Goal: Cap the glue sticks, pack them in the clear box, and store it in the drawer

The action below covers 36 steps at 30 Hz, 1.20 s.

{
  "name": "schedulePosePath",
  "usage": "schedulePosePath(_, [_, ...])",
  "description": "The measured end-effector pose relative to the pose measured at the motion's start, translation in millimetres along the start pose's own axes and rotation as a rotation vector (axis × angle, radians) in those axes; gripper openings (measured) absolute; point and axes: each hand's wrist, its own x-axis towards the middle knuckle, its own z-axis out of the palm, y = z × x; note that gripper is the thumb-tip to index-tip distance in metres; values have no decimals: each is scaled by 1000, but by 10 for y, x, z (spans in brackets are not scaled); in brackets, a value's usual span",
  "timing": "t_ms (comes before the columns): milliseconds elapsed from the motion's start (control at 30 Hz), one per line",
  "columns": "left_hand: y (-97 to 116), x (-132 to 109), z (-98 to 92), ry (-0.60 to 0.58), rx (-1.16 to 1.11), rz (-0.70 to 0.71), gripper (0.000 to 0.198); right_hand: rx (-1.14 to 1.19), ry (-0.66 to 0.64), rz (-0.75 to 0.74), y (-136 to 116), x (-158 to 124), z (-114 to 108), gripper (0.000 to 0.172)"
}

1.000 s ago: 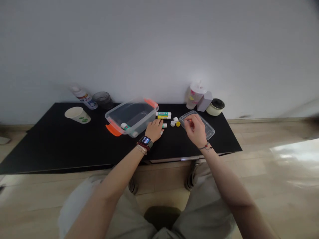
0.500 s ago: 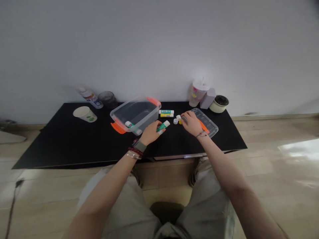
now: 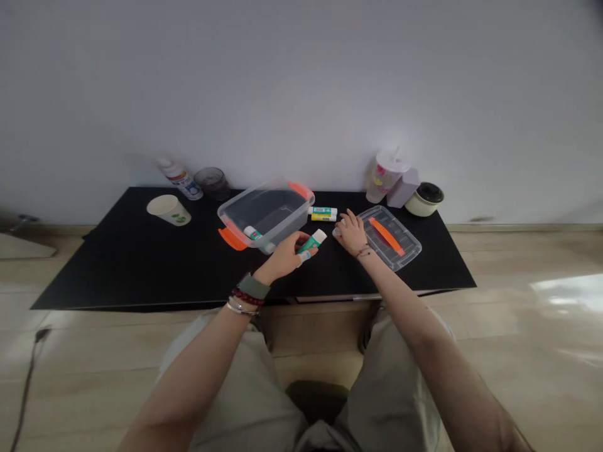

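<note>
While a green glue stick (image 3: 313, 241) is gripped between the thumb and fingers of the left hand (image 3: 285, 257), with its white end pointed away toward the upper right, the fingers of the right hand (image 3: 352, 236) are bent and slightly parted over a white cap (image 3: 336, 232); whether the cap is pinched or only touched cannot be told, as the gap beneath is hidden. Just beyond both hands, a green-and-white tube (image 3: 323, 211) and a yellow tube (image 3: 323, 218) are laid side by side on the black counter (image 3: 141, 270). To the left of them a clear box (image 3: 294, 219) is set, fitted with an orange latch at each end, and another glue stick (image 3: 253, 233) is contained in it near the left latch. Beside the right wrist a clear lid (image 3: 409, 243) is placed flat, crossed by an orange handle (image 3: 387, 236). Farther out, a paper cup (image 3: 169, 209), a spray can (image 3: 180, 179) and a dark cup (image 3: 212, 183) are grouped at the left; at the back right, a lidded tumbler (image 3: 384, 177), a pale carton (image 3: 404, 188) and a cream pot (image 3: 423, 204) topped in black are lined up near the wall (image 3: 301, 94).
</note>
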Motion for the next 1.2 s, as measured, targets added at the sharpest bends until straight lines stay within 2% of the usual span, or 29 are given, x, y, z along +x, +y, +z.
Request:
schedulePosePath(133, [12,-7,-41,21,17,38,40,345,-60,-53,-132,-14,-172,29])
schedulePosePath(267, [28,4,-39,26,36,88,39,606,-50,-144,-252,-92,-345,31])
schedulePosePath(433, [94,-8,-21,-5,9,80,38,793,-84,-45,-280,-221,-499,54])
schedulePosePath(533, [120,-26,-19,-73,-70,39,41,832,-84,-38,-271,-276,-593,59])
schedulePosePath(633, [142,-51,-33,-122,-98,-10,45,875,-65,-68,-255,-310,-673,50])
schedulePosePath(833, [238,-139,-36,-229,-176,-88,46,1028,-45,-15,-280,-352,-736,35])
schedulePosePath(933, [280,-191,-8,-288,-266,-121,45,1005,-52,-15,-360,-392,-777,31])
schedulePosePath(1067, [331,-251,13,-361,-417,-167,45,921,2,-58,-449,-452,-889,29])
schedulePosePath(1200, [415,-295,19,-484,-551,-135,48,797,48,-125,-512,-495,-1036,27])
